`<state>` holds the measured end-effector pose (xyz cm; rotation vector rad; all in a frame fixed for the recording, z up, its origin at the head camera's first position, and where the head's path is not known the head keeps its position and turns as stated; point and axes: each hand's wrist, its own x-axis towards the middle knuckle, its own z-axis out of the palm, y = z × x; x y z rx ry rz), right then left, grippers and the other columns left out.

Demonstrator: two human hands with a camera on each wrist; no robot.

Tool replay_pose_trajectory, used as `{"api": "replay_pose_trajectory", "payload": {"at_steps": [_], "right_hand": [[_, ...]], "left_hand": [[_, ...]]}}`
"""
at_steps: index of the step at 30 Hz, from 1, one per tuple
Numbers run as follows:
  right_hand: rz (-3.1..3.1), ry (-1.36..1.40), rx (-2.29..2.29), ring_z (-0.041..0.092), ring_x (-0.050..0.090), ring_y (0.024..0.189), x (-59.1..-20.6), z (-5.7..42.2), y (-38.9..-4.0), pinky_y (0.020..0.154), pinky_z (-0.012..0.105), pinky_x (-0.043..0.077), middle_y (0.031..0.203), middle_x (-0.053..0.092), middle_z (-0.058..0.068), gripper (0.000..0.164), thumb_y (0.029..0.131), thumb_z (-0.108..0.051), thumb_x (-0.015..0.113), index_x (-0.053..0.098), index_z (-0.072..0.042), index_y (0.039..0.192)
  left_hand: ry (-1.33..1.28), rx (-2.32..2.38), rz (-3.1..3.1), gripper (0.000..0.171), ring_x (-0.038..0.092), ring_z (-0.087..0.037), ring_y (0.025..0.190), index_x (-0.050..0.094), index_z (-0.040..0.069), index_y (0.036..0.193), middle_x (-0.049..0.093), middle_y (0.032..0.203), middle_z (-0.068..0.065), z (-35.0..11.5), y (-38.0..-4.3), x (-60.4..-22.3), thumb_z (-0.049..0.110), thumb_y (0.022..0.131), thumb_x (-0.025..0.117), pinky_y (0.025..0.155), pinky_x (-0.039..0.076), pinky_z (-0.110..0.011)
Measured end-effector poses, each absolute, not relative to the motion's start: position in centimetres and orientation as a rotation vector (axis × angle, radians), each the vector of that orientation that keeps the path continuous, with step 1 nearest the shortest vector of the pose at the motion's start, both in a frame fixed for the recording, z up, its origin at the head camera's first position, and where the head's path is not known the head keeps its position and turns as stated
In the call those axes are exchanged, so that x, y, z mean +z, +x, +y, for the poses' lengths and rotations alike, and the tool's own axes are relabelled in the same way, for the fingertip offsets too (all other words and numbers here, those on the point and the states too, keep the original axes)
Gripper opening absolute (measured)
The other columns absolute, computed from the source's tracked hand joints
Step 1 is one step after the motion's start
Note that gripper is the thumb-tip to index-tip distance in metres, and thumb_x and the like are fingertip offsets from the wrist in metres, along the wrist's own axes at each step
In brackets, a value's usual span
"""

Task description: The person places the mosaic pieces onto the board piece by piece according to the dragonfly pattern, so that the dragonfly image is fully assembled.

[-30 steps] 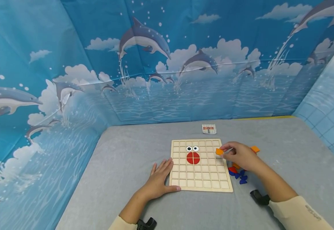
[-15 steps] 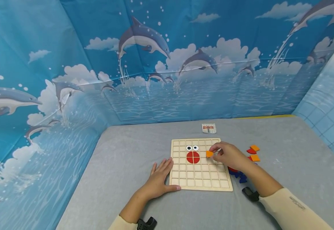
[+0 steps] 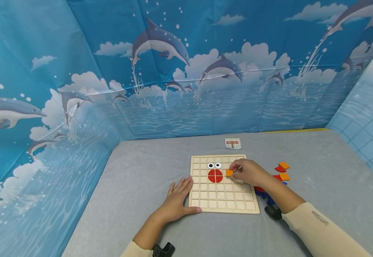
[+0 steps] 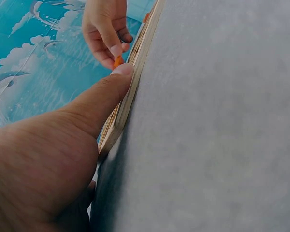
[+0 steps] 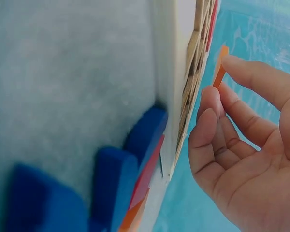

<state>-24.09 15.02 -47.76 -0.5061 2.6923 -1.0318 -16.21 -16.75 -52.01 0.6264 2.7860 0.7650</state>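
Note:
A wooden grid board [image 3: 223,206] lies flat, with four red quarter-circle pieces forming a red disc [image 3: 215,176] and two eye pieces [image 3: 214,165] just above it. My right hand [image 3: 250,174] pinches an orange square tile [image 3: 229,172] between thumb and fingers, right beside the disc over the grid. In the right wrist view the tile [image 5: 221,67] stands edge-on at the fingertips, close to the board. My left hand [image 3: 175,201] rests at the board's near left corner, fingers spread along its left side. Its thumb [image 4: 99,99] lies on the front rim.
Right of the board lie loose orange tiles [image 3: 284,176], a red piece [image 3: 280,169] and several blue pieces [image 5: 113,179], partly hidden under my right forearm. A small printed pattern card [image 3: 233,143] lies behind the board. A dolphin-print curtain [image 3: 180,107] borders the grey table [image 3: 135,178].
My right hand has carried the orange tile leftward from the board's right edge to beside the red disc. The left hand has stayed in place.

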Motion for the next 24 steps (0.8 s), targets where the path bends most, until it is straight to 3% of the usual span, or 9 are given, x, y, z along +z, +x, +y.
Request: {"api": "replay_pose_trajectory", "payload": {"at_steps": [24], "right_hand": [[2.681, -0.481, -0.968, 0.016, 0.059, 0.085, -48.03, 14.90, -24.74, 0.080, 0.035, 0.052, 0.093, 0.067, 0.002, 0.018, 0.088, -0.011, 0.076, 0.070, -0.007, 0.106]], "left_hand": [[0.634, 0.768, 2.780, 0.108, 0.009, -0.026, 0.160, 0.022, 0.012, 0.162, 0.014, 0.172, 0.002, -16.65, -16.06, -51.81, 0.064, 0.082, 0.073, 0.126, -0.002, -0.060]]}}
